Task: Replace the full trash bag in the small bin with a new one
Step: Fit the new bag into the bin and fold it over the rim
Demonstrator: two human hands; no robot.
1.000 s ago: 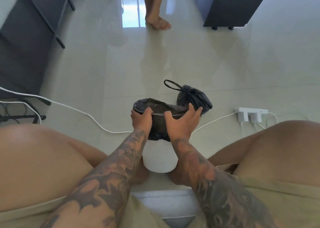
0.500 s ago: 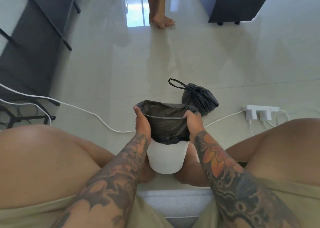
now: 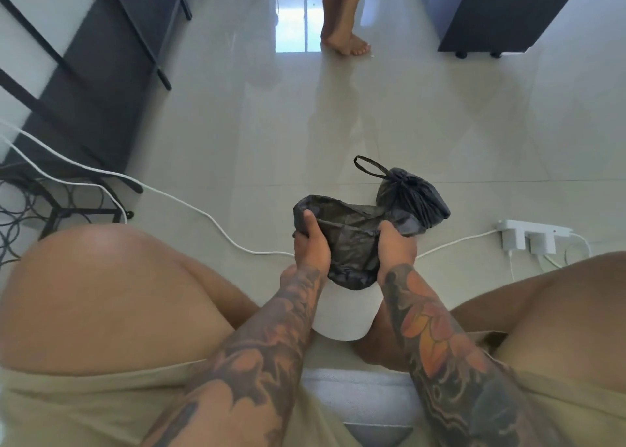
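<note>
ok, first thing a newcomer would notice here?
Both tattooed arms at centre: the left hand and right hand grip the new black bag over the white bin. Just behind on the floor lies the tied full bag, with a white power strip to its right.

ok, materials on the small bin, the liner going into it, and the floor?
Small white round bin: smooth matte wall, probably plastic. Crinkled dark grey liner bag, held at its rim by both hands: thin plastic film, by its fine creases and dull sheen. Pale glossy floor: polished tile, judging by grout lines and mirror-like reflections.
</note>
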